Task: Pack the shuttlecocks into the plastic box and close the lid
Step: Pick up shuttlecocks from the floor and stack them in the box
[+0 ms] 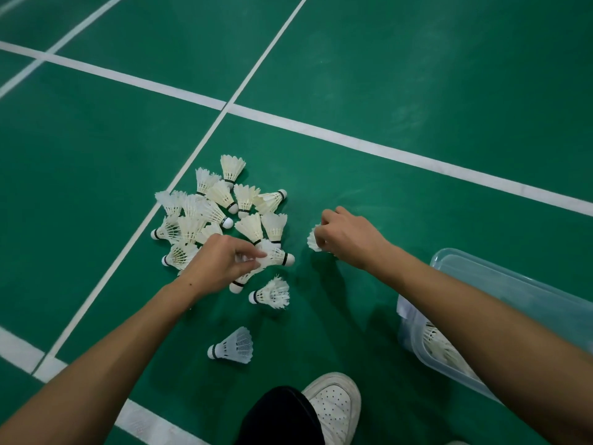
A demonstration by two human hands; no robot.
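Over pile: left hand point(221, 258) grips shuttlecock point(276, 255) | right hand point(348, 234) pinches another point(313, 240)

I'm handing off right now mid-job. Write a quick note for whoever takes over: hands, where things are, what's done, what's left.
Left hand: pinching a white feather shuttlecock at the near edge of the pile.
Right hand: gripping another white shuttlecock, clear of the pile.
Clear plastic box: on the green court floor at right, open, some shuttlecocks already inside.
Left: the pile of feather shuttlecocks, a frayed one, a white plastic-skirt shuttlecock lying nearer. Then close the lid; I can't make it out for certain here.
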